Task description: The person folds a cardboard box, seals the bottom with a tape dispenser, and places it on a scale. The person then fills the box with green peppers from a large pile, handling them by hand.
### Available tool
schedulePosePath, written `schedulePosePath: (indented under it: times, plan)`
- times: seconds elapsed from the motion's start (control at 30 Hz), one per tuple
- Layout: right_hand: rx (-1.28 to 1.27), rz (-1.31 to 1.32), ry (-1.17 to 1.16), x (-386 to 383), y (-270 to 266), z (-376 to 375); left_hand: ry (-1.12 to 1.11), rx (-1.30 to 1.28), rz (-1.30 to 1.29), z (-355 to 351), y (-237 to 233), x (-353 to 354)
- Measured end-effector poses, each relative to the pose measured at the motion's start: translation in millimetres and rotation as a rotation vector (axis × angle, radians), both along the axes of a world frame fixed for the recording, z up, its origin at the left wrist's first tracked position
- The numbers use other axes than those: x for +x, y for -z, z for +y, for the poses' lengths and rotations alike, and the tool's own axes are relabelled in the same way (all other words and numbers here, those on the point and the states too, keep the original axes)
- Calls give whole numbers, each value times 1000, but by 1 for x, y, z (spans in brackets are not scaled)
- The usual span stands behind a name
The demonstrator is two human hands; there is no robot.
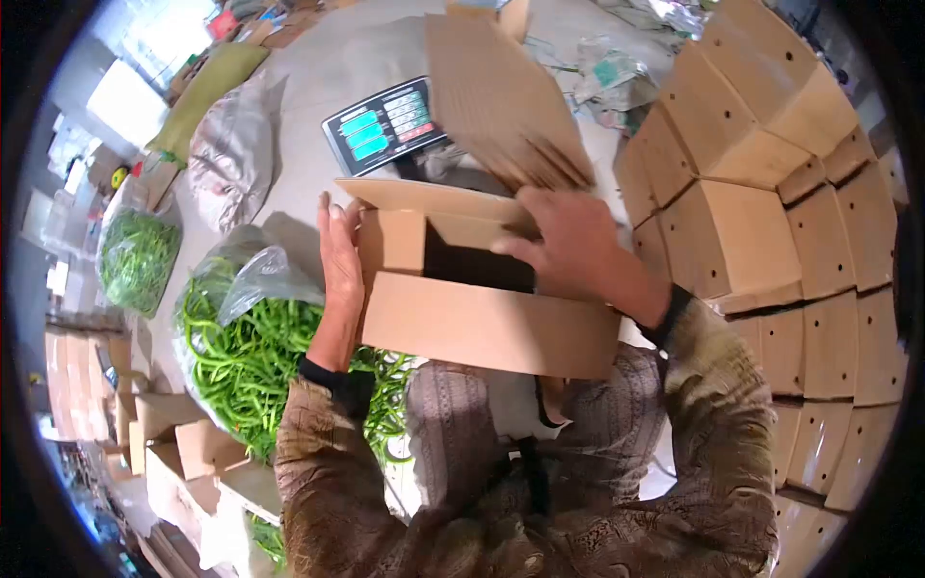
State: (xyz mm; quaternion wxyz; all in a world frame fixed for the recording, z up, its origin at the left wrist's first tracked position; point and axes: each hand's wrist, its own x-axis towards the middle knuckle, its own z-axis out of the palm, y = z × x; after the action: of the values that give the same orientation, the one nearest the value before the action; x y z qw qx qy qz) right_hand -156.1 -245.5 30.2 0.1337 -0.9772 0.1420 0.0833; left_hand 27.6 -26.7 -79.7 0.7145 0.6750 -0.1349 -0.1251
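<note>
A cardboard box [491, 323] with its top flaps standing up is in front of my lap, its inside partly in shadow. My left hand [339, 260] lies along the box's left side with the fingers stretched upward. At the far right corner, my right hand [578, 239] grips the box, thumb inside and fingers over the edge. Just beyond the box, a flat brown cardboard piece [501, 96] stands tilted, its lower part blurred. Beside my left forearm, a clear plastic bag [265, 284] holds long green peppers [246, 361].
A scale display [381, 127] with lit screens sits beyond the box. Stacked cartons [752, 241] rise along the right. Another bag of green peppers [140, 255] and a pale sack [231, 159] stand at the left. Opened cartons [183, 472] are at lower left.
</note>
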Motion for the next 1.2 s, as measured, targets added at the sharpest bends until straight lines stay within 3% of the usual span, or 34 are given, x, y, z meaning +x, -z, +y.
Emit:
schedulePosePath:
  times: [0.07, 0.13, 0.23, 0.33, 0.47, 0.63, 0.73, 0.83, 0.93, 1.03, 1.13, 1.2]
  plan:
    - [-62, -191, -245, -25, 36, 4, 21, -255, 382, 15, -6, 6]
    - [-89, -325, -390, -42, 72, 9, 71, -174, 453, 14, -21, 1]
    - [-105, -369, -446, -51, 91, 11, 342, -15, 261, 17, -16, 14]
    - [-116, -391, -459, -49, 87, 12, 559, 502, -87, 18, -33, 20]
    - [-54, -474, -458, -38, 84, 23, 469, 740, -554, 11, -27, -14]
    - [6, -533, -500, -28, 83, 28, 310, 761, -717, 20, 2, -3]
    - [-162, -686, -338, -25, 103, 1, 304, 814, -711, 22, 9, 2]
    - [-592, -676, -315, -43, 121, -60, 255, 760, -748, 20, 13, 2]
    - [406, -493, 294, -67, 131, -59, 238, 718, -742, 17, 6, -3]
    - [283, -735, 258, -62, 156, -45, 253, 755, -737, 19, 2, -3]
    - [309, -668, 213, -63, 150, -42, 271, 652, -523, 23, 1, 3]
    - [304, -606, 235, -63, 139, -36, 314, 678, -581, 24, -2, 6]
